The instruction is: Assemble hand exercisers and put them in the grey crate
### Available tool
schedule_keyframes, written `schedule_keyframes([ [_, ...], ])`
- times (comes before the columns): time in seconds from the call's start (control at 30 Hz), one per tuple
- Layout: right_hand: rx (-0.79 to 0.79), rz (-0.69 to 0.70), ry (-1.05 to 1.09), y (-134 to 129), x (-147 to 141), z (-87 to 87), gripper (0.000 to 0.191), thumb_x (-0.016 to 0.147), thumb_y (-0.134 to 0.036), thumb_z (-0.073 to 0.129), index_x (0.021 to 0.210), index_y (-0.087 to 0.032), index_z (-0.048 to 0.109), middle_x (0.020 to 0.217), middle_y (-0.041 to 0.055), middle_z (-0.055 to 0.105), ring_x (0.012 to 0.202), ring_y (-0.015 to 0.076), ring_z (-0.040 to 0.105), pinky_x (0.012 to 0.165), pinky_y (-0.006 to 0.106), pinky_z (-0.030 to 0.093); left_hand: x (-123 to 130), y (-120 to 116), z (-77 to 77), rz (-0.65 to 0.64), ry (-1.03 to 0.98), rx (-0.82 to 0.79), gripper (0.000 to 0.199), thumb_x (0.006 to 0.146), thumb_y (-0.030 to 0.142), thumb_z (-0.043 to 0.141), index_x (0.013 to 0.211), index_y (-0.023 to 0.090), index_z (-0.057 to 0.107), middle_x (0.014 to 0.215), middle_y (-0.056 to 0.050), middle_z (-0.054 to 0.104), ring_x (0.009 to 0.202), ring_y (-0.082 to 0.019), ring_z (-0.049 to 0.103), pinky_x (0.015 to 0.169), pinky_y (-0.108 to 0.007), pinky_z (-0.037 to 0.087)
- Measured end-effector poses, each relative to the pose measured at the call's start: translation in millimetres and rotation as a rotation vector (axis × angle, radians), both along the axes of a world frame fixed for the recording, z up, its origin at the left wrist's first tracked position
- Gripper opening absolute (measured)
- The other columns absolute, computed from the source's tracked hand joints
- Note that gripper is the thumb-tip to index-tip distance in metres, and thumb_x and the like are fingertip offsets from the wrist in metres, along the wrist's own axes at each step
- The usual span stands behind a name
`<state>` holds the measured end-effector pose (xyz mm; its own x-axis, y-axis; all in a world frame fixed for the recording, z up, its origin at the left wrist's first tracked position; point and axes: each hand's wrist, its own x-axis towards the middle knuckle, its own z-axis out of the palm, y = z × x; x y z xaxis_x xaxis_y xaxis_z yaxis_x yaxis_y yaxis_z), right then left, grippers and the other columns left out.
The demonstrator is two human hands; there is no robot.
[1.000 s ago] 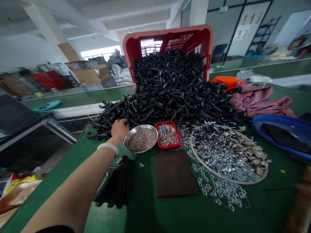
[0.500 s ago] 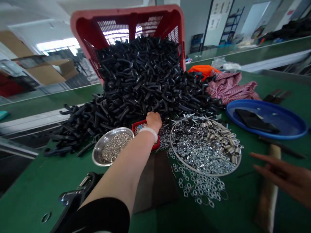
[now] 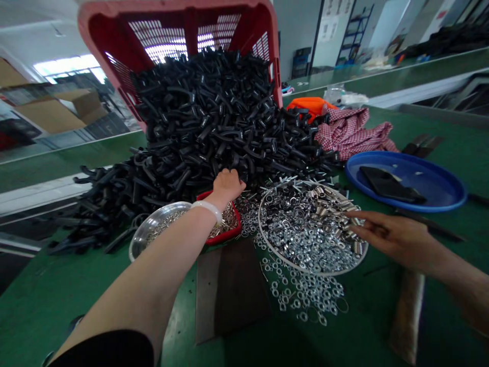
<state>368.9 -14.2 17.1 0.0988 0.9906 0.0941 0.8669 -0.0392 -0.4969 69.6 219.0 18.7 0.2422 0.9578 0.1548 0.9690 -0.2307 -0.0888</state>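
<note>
My left hand (image 3: 229,185) is curling over the far edge of the red tray (image 3: 225,236), hold hidden; behind it black parts (image 3: 214,120) are lying loose. Right of it, my right hand (image 3: 393,235) is hovering at heaped fittings (image 3: 313,242), fingers narrowly parted, hold unclear. Judging: picking stage, plenty left.

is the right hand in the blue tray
No, the right hand is at the edge of the pile of small metal parts.

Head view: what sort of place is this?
Likely a factory assembly workshop: a red crate spilling a heap of similar black parts, a round tray piled with small metal pieces, all on a green workbench.
</note>
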Motion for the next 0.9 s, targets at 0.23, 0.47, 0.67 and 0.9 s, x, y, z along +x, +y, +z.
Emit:
schedule_keyframes([
  [0.23, -0.150, -0.079, -0.562, 107, -11, 0.7, 0.041, 0.083, -0.039, 0.036, 0.110, -0.018, 0.061, 0.099, 0.0100, 0.065, 0.088, 0.0238, 0.059, 0.071, 0.032, 0.044, 6, -59, 33.8, -0.180, -0.048, -0.072, 0.042, 0.086, 0.042, 0.031, 0.107, 0.015, 0.054, 0.097, -0.013, 0.055, 0.086, -0.024, 0.058, 0.071, -0.032, 0.044],
  [0.47, -0.398, -0.173, -0.595, 152, -28, -1.1, 0.036, 0.073, -0.033, 0.049, 0.095, -0.009, 0.066, 0.099, 0.0191, 0.064, 0.088, 0.0283, 0.060, 0.067, 0.032, 0.045, -18, -104, 11.0, -0.235, -0.060, -0.313, 0.037, 0.090, 0.031, 0.026, 0.096, 0.017, 0.059, 0.094, -0.010, 0.063, 0.086, -0.020, 0.060, 0.074, -0.030, 0.044],
  [0.67, -0.252, -0.168, -0.318, 144, -24, 4.0, 0.024, 0.067, -0.032, 0.059, 0.080, -0.014, 0.067, 0.074, 0.0088, 0.065, 0.070, 0.0203, 0.060, 0.056, 0.025, 0.043, -12, -117, 9.0, -0.201, -0.155, -0.310, 0.046, 0.081, 0.055, 0.039, 0.109, 0.021, 0.054, 0.104, -0.009, 0.062, 0.093, -0.024, 0.058, 0.076, -0.035, 0.045],
  [0.9, -0.302, -0.108, 0.761, 78, -47, 14.8, 0.037, 0.060, -0.027, 0.068, 0.094, -0.015, 0.059, 0.055, -0.0031, 0.050, 0.045, 0.0065, 0.042, 0.037, 0.018, 0.027, 12, -116, -4.2, -0.136, -0.361, -0.356, 0.037, 0.076, 0.044, 0.051, 0.100, 0.016, 0.058, 0.099, -0.013, 0.064, 0.090, -0.027, 0.060, 0.076, -0.037, 0.045],
])
